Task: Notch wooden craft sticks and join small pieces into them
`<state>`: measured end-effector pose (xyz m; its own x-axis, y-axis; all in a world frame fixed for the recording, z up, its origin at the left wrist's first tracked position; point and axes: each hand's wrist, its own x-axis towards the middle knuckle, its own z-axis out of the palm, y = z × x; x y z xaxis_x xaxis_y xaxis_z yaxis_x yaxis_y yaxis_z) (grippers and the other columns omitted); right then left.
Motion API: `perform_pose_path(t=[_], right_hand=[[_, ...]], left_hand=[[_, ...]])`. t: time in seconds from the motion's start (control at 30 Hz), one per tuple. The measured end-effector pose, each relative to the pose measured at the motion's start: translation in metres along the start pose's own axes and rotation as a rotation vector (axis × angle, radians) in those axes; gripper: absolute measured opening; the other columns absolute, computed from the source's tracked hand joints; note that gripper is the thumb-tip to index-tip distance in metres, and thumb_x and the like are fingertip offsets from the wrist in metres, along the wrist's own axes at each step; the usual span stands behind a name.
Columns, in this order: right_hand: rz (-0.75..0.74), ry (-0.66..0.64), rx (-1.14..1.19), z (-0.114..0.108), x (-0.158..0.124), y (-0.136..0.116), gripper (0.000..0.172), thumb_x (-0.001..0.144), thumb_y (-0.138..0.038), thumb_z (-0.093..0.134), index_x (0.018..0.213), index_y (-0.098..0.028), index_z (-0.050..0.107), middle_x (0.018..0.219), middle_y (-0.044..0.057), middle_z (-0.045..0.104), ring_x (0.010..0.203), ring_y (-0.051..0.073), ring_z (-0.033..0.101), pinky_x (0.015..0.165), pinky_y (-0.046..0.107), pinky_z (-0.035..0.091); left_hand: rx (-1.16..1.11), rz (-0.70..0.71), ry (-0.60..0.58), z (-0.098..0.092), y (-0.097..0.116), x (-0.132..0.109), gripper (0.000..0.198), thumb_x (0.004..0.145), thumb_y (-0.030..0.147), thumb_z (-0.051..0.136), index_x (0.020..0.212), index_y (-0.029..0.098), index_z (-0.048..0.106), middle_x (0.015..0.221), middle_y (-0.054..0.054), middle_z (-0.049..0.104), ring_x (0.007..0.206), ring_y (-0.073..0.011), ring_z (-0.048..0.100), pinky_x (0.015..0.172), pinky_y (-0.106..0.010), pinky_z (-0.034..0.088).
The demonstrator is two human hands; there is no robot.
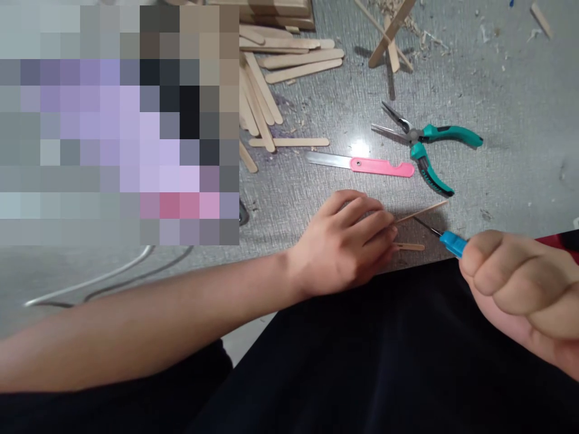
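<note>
My left hand (348,241) is closed on a wooden craft stick (429,210), which sticks out beyond the fingertips to the right. A second craft stick (412,247) shows its end just below, partly hidden under the same hand. In my right hand (520,283), the fist is wrapped round a blue-handled tool (452,242) with a thin dark shaft. The shaft's tip meets or lies very near the upper stick; contact cannot be made out. Above my left hand lies a pink-handled folding knife (380,166) with its blade out. Needle-nose pliers (414,137) with teal handles rest beyond, jaws spread.
Loose craft sticks (298,60) are piled at the upper middle. Crossed sticks (389,39) stand near wood shavings (423,27) at the top. A white cable (90,282) runs at left. The grey table (511,84) ends close to my lap. The upper left is pixelated.
</note>
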<state>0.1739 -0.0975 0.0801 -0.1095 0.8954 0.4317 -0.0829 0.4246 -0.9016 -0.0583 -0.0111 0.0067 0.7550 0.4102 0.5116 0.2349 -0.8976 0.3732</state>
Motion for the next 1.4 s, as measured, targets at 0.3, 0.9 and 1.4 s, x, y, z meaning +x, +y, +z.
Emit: perform_pose_path(t=[0.3, 0.9, 1.4], right_hand=[[-0.265, 0.177, 0.130, 0.020, 0.006, 0.039, 0.054, 0.104, -0.038, 0.060, 0.061, -0.025, 0.031, 0.054, -0.010, 0.029, 0.038, 0.006, 0.025, 0.039, 0.032, 0.022], [-0.341, 0.023, 0.220, -0.007, 0.008, 0.048, 0.053, 0.103, -0.040, 0.056, 0.059, -0.024, 0.030, 0.051, -0.009, 0.032, 0.036, 0.006, 0.031, 0.038, 0.027, 0.026], [-0.301, 0.089, 0.306, 0.010, 0.003, 0.049, 0.064, 0.106, -0.051, 0.060, 0.057, -0.024, 0.027, 0.053, -0.010, 0.029, 0.038, 0.006, 0.027, 0.040, 0.030, 0.026]], left_hand=[[0.018, -0.167, 0.038, 0.001, -0.005, 0.004, 0.003, 0.100, 0.022, 0.072, 0.100, 0.020, 0.070, 0.101, -0.004, 0.080, 0.090, -0.0211, 0.070, 0.085, -0.040, 0.050], [0.170, -0.152, 0.052, -0.004, -0.009, 0.006, 0.005, 0.099, 0.023, 0.071, 0.103, 0.023, 0.072, 0.103, -0.003, 0.081, 0.086, -0.0215, 0.069, 0.081, -0.043, 0.049], [0.129, -0.056, -0.055, -0.002, -0.007, 0.000, 0.027, 0.100, 0.037, 0.072, 0.122, 0.020, 0.071, 0.114, -0.009, 0.078, 0.102, -0.0277, 0.067, 0.090, -0.047, 0.050]])
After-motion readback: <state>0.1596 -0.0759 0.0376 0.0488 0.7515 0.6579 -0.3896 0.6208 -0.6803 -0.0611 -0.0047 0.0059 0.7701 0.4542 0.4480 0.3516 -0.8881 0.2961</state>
